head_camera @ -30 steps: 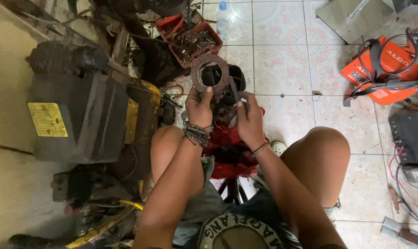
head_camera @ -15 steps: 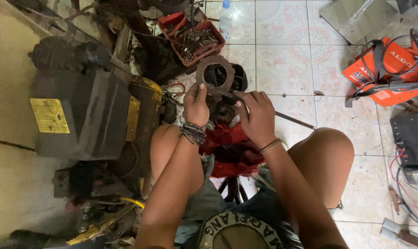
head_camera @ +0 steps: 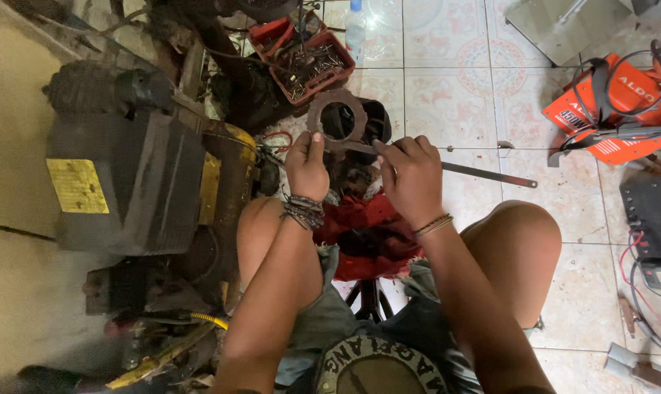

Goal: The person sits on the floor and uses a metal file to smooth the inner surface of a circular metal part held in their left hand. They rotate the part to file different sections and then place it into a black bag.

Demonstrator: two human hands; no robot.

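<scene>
Just in front of the red tray of bolts (head_camera: 312, 62), the left hand (head_camera: 306, 166) pinches the rusty toothed ring (head_camera: 335, 119) upright while the right hand (head_camera: 411, 179) closes on a flat metal file (head_camera: 447, 168) laid against its lower edge, apparently mid-filing, needing steady strokes.

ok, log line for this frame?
left hand: holds ring plate | right hand: holds flat file against ring plate | seated, tiled floor

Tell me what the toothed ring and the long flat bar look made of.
Toothed ring, pinched by the left hand: looks like steel faced with dull rusty-brown friction lining; matte, notched rim. Lining is a guess.
Flat bar, under the right hand: dark bare steel, thin, straight, faint sheen; probably a file or blade.
</scene>
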